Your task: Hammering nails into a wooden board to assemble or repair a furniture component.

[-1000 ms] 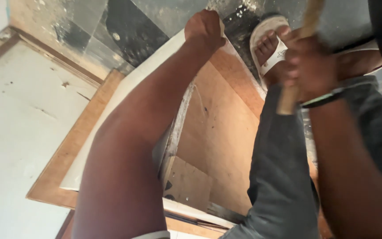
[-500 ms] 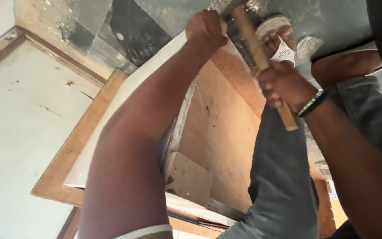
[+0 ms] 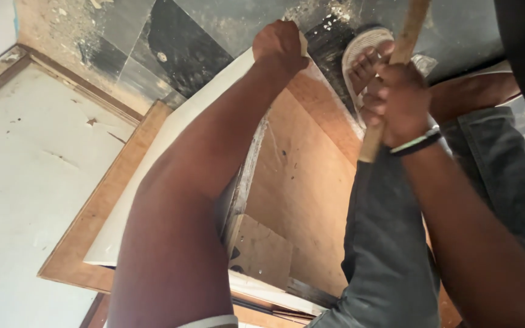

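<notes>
The wooden handle (image 3: pixel 396 67) stands nearly upright at the upper right of the head view, and the right hand (image 3: pixel 399 100) is clenched around its lower part, a short stub of wood showing below the fist. A dark band (image 3: pixel 417 144) sits on that wrist. The left hand (image 3: pixel 279 45) is closed as a fist at the far corner of a white board (image 3: pixel 153 176), which lies across an open plywood box (image 3: pixel 302 182) on the dark tiled floor (image 3: pixel 171 48).

To do this well, the person would likely want the left fist pressing the board corner flat and kept well aside of the line the handle will travel, since the two hands are near each other. A grip lower on the handle would probably give more control over the swing, and the sandalled foot (image 3: pixel 366 61) just beside the handle (bare toes showing) looks worth drawing back before any blow.

Much is out of sight. The handle's top runs off the frame, so its head cannot be seen. Whether the left fist pinches something small against the board cannot be told, as its fingers curl away from the camera. The left forearm covers most of the board's near edge, and the grey trouser leg (image 3: pixel 390 243) hides the box's right wall.
</notes>
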